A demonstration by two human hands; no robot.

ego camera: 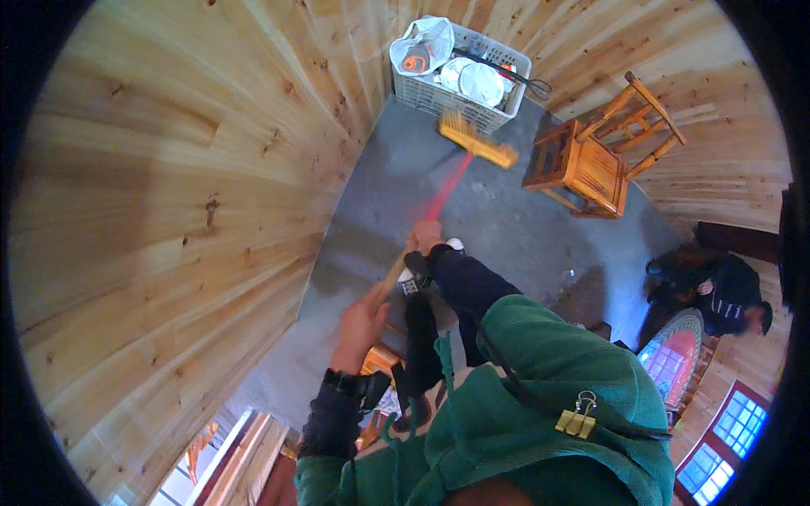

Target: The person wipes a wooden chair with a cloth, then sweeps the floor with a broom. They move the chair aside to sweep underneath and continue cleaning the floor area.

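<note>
My left hand (361, 332) is wrapped around the upper part of a wooden broom handle (393, 276). Farther down, my right hand (427, 234) grips the same broom, near where the handle turns red. That red section is blurred. The yellow broom head (479, 147) is over the grey floor (392, 167), in front of a plastic crate, its bristles pointing toward the crate. I cannot tell whether they touch it.
The grey plastic crate (417, 95) in the corner holds a white bag (436, 35), white dishes (481, 83) and black tongs. A wooden chair (601, 177) stands right of it. Plank walls (253, 158) flank the floor. A person (728, 297) sits by a round table (686, 354) at far right.
</note>
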